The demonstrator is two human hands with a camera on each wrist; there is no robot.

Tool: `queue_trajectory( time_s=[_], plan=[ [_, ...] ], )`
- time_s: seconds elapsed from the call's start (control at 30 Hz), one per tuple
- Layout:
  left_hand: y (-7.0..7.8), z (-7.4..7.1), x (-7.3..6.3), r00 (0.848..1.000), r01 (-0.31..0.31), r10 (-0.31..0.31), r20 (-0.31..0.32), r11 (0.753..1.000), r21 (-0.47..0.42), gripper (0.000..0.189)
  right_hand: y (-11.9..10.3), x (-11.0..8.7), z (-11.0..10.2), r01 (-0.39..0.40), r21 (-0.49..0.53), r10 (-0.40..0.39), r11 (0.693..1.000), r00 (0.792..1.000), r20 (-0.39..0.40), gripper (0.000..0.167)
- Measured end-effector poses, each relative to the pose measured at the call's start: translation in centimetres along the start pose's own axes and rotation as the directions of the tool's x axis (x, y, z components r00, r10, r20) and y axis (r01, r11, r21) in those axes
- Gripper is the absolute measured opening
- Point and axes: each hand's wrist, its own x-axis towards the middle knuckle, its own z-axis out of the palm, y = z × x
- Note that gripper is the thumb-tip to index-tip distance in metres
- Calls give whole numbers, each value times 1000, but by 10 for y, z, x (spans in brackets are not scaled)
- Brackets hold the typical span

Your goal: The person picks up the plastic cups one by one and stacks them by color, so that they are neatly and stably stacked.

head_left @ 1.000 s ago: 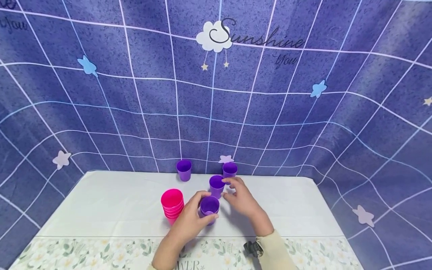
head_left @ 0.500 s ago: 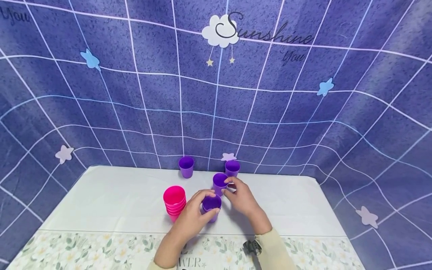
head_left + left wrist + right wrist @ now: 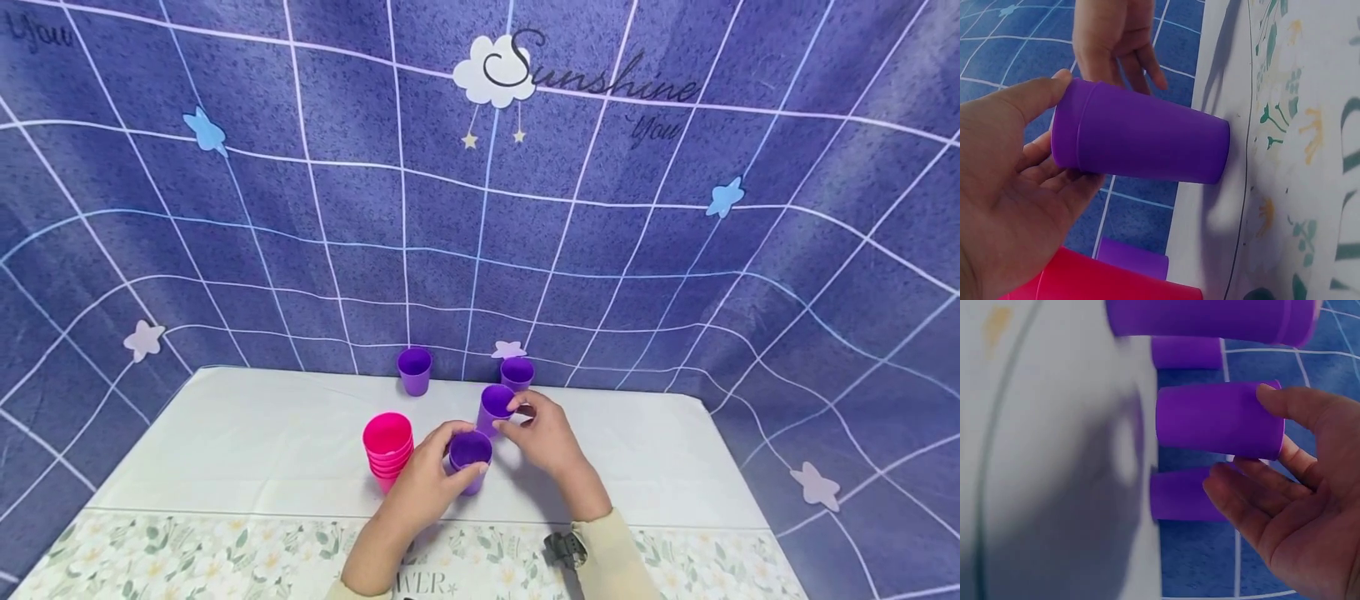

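In the head view my left hand grips a purple cup stack near its rim, thumb on the near side and fingers on the far side. The left wrist view shows a second rim line on this stack, so one cup sits inside another. Just behind it, my right hand pinches a single purple cup at its rim. From the right wrist, the thumb lies on one side of that cup with fingers on the other. Its base is close to the white cloth.
A pink cup stack stands left of my left hand. Two more purple cups stand at the back, a left one and a right one, before a blue grid-patterned curtain. The white table cloth has a floral front band.
My right hand and its purple cup have shifted slightly to the right, away from the left stack. My left hand keeps its grip in place. The head view has shifted a little.
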Motion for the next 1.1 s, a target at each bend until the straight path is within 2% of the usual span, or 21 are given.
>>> queue_trajectory(
  time_s=[0.2, 0.33, 0.47, 0.83, 0.97, 1.1],
  plan=[
    [2, -1, -1, 1000, 3, -3, 12, 999, -33, 61, -14, -1, -16, 25, 22, -23, 999, 998, -65, 28],
    [2, -1, -1, 1000, 17, -16, 23, 999, -31, 64, -22, -4, -23, 59, 85, -49, 995, 992, -112, 30],
    [2, -2, -1, 999, 21, -21, 27, 999, -24, 64, -28, -6, -27, 101, 155, -82, 983, 989, -127, 32],
    [1, -3, -4, 1000, -3, 4, 18, 999, -45, 78, -37, -12, -30, 184, 200, -170, 962, 982, -83, 29],
    [0, -4, -4, 1000, -5, 6, 22, 999, -49, 79, -39, -15, -33, 238, 248, -238, 939, 971, -29, 27],
    [0, -5, -3, 1000, 2, 0, 30, 998, -64, 79, -40, -16, -35, 281, 297, -306, 913, 951, 40, 27]
  ],
)
